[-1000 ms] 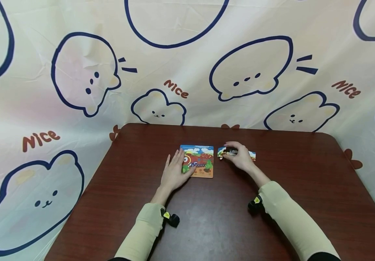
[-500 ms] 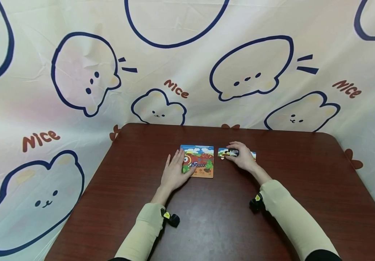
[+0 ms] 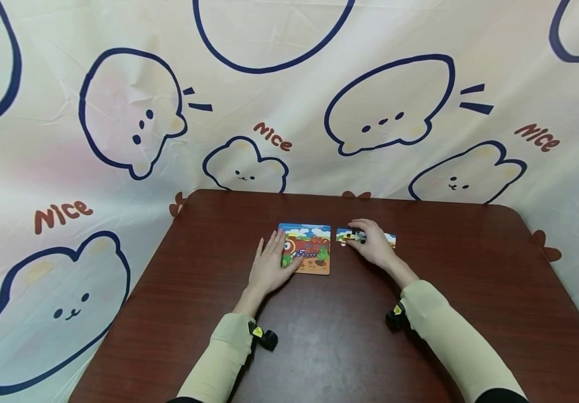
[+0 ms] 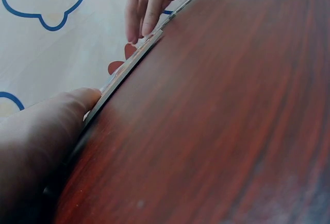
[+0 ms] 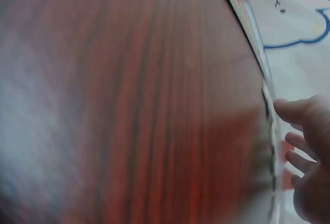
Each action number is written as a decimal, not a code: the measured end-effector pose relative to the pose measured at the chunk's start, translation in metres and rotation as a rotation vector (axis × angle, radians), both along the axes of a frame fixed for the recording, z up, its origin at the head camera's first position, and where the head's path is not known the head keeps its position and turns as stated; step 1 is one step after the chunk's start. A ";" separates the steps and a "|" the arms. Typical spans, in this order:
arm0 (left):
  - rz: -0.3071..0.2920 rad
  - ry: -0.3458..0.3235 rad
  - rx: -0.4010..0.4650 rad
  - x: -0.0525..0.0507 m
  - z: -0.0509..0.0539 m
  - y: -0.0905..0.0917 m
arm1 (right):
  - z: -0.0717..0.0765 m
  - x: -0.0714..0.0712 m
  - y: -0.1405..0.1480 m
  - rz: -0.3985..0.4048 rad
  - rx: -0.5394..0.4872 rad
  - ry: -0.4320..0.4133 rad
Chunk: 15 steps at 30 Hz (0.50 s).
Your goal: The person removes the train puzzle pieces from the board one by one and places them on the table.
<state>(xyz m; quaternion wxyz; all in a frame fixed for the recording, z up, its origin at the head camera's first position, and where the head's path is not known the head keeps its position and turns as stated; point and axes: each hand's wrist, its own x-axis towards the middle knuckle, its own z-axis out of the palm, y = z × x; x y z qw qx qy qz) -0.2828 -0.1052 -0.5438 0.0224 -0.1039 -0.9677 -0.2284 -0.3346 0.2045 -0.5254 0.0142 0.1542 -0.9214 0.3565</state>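
Well, the left hand [image 3: 267, 267] rests on the left part of a square picture board [image 3: 314, 246], fingers straight and laid along it, the thumb set at its near edge, gripping nothing; the right hand [image 3: 373, 243] arches over a narrow illustrated puzzle strip [image 3: 342, 235], thumb at the near side and fingertips at the far side; whether it pinches a piece there, I cannot tell, since the hand itself covers the middle.

The board lies flat, showing blue sky, clouds, a reddish train-like shape, a green tree and orange ground; the strip lies flat just beside it on the right, apart by a slim gap, with a small knob jutting from its near edge.

Both lie toward the far side of a dark reddish-brown table [image 3: 319, 358], whose grain shows streaky in the wrist views; a pale left sleeve [image 3: 221, 350] and a matching right sleeve [image 3: 455, 336] reach in from the near side; a black left wrist device [image 3: 268, 340] and a black right wrist device [image 3: 395, 319] sit by the cuffs; behind hangs a pale backdrop [image 3: 299, 101] printed with blue-outlined creatures and "Nice".
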 end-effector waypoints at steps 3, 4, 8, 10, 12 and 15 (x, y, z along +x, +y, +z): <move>0.000 0.007 0.008 0.000 0.001 0.000 | 0.005 0.005 -0.008 0.018 -0.008 0.041; 0.000 0.007 0.009 0.000 0.001 0.000 | 0.006 0.007 -0.011 0.028 -0.009 0.053; 0.002 0.003 0.010 0.000 0.002 0.000 | 0.011 0.016 -0.024 0.078 0.006 0.080; 0.004 -0.005 0.008 0.000 0.001 0.000 | 0.013 0.019 -0.031 0.108 0.020 0.080; 0.004 -0.010 0.003 0.000 0.001 0.000 | 0.014 0.023 -0.037 0.141 0.025 0.074; 0.001 -0.011 0.008 0.000 0.000 0.000 | 0.015 0.026 -0.043 0.179 0.037 0.063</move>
